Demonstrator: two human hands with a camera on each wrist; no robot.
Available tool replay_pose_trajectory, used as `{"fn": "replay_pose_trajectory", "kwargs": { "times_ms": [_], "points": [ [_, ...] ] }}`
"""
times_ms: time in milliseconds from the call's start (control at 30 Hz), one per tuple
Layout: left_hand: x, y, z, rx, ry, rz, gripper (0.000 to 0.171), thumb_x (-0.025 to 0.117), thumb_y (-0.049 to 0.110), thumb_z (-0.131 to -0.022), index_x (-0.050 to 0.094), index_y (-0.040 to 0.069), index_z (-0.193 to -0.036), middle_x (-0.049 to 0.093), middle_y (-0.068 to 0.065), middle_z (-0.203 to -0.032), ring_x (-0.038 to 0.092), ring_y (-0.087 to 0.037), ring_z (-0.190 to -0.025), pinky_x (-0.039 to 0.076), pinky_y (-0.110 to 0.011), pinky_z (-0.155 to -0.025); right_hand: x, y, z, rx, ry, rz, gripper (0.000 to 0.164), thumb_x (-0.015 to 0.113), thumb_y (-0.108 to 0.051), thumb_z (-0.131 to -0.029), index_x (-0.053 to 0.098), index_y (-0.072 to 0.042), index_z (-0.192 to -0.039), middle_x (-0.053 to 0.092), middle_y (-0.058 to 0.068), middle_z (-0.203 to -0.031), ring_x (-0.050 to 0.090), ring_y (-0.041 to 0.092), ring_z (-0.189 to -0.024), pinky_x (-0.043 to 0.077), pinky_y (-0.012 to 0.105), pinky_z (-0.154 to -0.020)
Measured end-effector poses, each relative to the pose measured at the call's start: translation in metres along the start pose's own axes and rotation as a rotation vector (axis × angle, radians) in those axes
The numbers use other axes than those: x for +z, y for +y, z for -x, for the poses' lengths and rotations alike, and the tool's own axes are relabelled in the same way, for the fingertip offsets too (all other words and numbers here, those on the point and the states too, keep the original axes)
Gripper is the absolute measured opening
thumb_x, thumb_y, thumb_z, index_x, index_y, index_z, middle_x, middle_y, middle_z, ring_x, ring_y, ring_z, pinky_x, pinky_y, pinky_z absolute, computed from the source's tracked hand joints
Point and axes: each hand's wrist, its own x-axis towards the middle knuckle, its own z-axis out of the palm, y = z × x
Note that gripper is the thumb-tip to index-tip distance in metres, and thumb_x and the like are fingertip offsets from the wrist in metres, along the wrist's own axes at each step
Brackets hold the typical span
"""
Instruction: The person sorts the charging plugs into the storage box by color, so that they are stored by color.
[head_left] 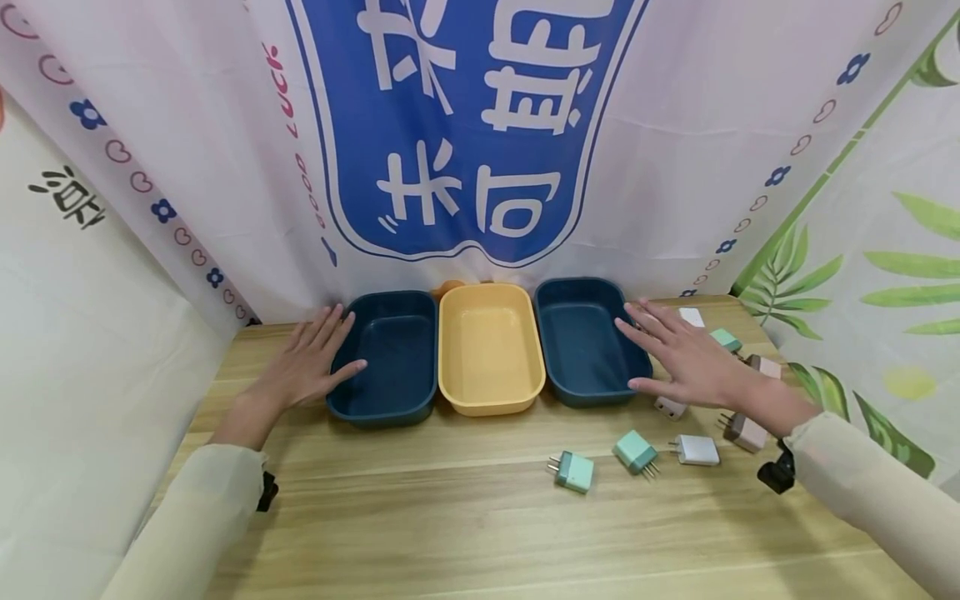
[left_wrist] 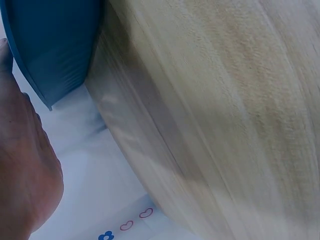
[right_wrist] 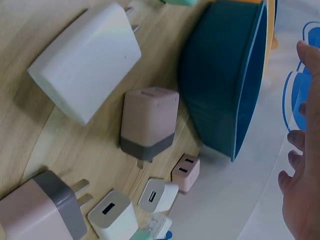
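Three trays stand in a row on the tabletop (head_left: 420, 533): one yellow tray (head_left: 491, 358) in the middle, one left blue tray (head_left: 392, 350) just beside its left side and one right blue tray (head_left: 588, 346) just beside its right. The left hand (head_left: 303, 367), on the yellow tray's left, reaches over the outer rim of the left blue tray, fingers loosely spread and grasping nothing; whether they touch it I cannot tell. The right hand (head_left: 693, 362), on the yellow tray's right, hovers over the outer edge of the right blue tray, fingers spread and released.

Right of the yellow tray lie chargers: three mint chargers (head_left: 635, 452), at least three pink chargers (head_left: 745, 432) and at least three white chargers (right_wrist: 84, 64); the right hand hides part of the group in the head view. Behind the yellow tray hangs one curtain (head_left: 675, 183) with a blue panel (head_left: 457, 158).
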Motion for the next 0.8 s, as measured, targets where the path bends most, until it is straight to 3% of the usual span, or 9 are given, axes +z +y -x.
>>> {"fn": "replay_pose_trajectory", "kwargs": {
  "times_ms": [200,333,433,500,667,800],
  "points": [
    [0.001,0.000,-0.003,-0.004,-0.016,0.000,0.096,0.038,0.070,-0.106,0.001,0.010,-0.171,-0.002,-0.021,-0.177,-0.004,-0.043,-0.163,-0.006,-0.063,-0.129,0.000,-0.010,-0.001,-0.031,-0.013,-0.008,0.090,0.071,-0.054,-0.097,0.032,-0.013,-0.168,0.027,0.020,-0.173,0.022,0.044,-0.160,0.029,0.070,-0.121],
    [0.002,0.000,-0.004,-0.002,-0.027,-0.003,0.097,0.039,0.071,-0.106,0.003,0.009,-0.171,-0.002,-0.021,-0.177,-0.004,-0.043,-0.163,-0.006,-0.063,-0.129,0.003,-0.016,-0.003,-0.085,-0.002,0.001,0.090,0.069,-0.056,-0.098,0.032,-0.012,-0.168,0.028,0.020,-0.172,0.021,0.043,-0.160,0.009,0.051,-0.133],
    [0.004,0.001,-0.005,0.005,-0.027,0.003,0.096,0.040,0.069,-0.106,0.004,0.008,-0.171,-0.002,-0.022,-0.177,-0.004,-0.042,-0.163,-0.006,-0.063,-0.129,0.004,-0.021,-0.004,-0.120,0.016,0.002,0.090,0.068,-0.057,-0.099,0.033,-0.010,-0.167,0.029,0.020,-0.172,0.022,0.042,-0.160,-0.004,0.035,-0.132],
    [0.005,0.000,-0.006,0.007,-0.026,0.006,0.096,0.041,0.069,-0.106,0.004,0.008,-0.171,-0.002,-0.022,-0.177,-0.005,-0.042,-0.163,-0.006,-0.063,-0.129,0.004,-0.025,-0.004,-0.135,0.016,-0.003,0.090,0.068,-0.057,-0.099,0.033,-0.010,-0.167,0.029,0.020,-0.172,0.022,0.041,-0.160,0.000,0.036,-0.133],
    [0.005,0.000,-0.006,0.007,-0.032,0.010,0.097,0.041,0.069,-0.106,0.004,0.008,-0.171,-0.003,-0.021,-0.177,-0.006,-0.041,-0.163,-0.007,-0.062,-0.129,0.004,-0.035,-0.006,-0.136,-0.025,-0.038,0.090,0.069,-0.056,-0.098,0.033,-0.011,-0.167,0.028,0.017,-0.173,0.022,0.040,-0.161,0.026,0.057,-0.128],
    [0.005,0.000,-0.007,0.009,-0.030,0.012,0.097,0.041,0.069,-0.106,0.004,0.007,-0.171,-0.003,-0.020,-0.177,-0.006,-0.040,-0.164,-0.005,-0.062,-0.129,0.004,-0.043,-0.007,-0.134,-0.063,-0.063,0.090,0.071,-0.055,-0.098,0.032,-0.012,-0.167,0.027,0.013,-0.174,0.022,0.039,-0.161,0.032,0.067,-0.121]
  ]
}}
